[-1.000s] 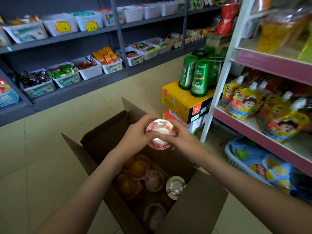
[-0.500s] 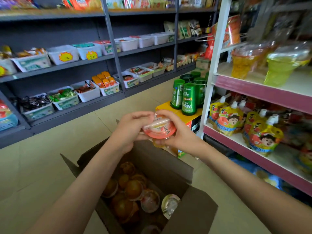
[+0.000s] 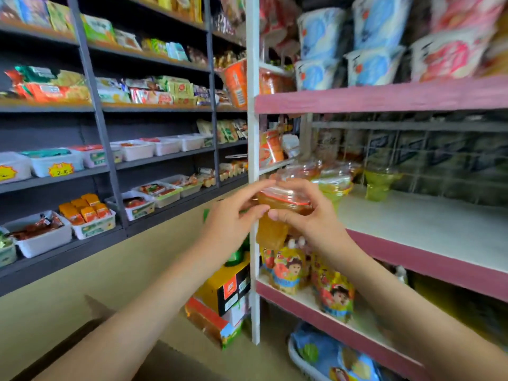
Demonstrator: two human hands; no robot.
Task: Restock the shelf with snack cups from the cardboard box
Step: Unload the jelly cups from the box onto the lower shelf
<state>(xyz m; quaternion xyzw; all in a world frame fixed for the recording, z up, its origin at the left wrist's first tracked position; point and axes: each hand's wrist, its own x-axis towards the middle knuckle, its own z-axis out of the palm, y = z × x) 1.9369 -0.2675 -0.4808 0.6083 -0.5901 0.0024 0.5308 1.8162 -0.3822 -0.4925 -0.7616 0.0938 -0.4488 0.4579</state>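
Observation:
Both hands hold one orange snack cup (image 3: 284, 204) with a clear, red-rimmed lid, raised in front of the white post of the pink shelf unit. My left hand (image 3: 236, 218) grips its left side and my right hand (image 3: 308, 218) grips its right side with curled fingers. The white shelf board (image 3: 412, 224) lies just right of the cup. At its back left stand several orange and green snack cups (image 3: 335, 178); another green cup (image 3: 380, 181) stands further right. Only a flap of the cardboard box (image 3: 90, 323) shows at the bottom left.
Yellow drink pouches (image 3: 291, 268) fill the lower pink shelf. Cartons (image 3: 222, 298) are stacked on the floor by the white post (image 3: 253, 160). Grey shelving with snack tubs (image 3: 93, 224) lines the left. Big noodle bowls (image 3: 376, 42) sit on the top shelf.
Both hands have lifted the cup from above the box up to shelf height and to the right. The view has tilted up, so the box contents have left the frame.

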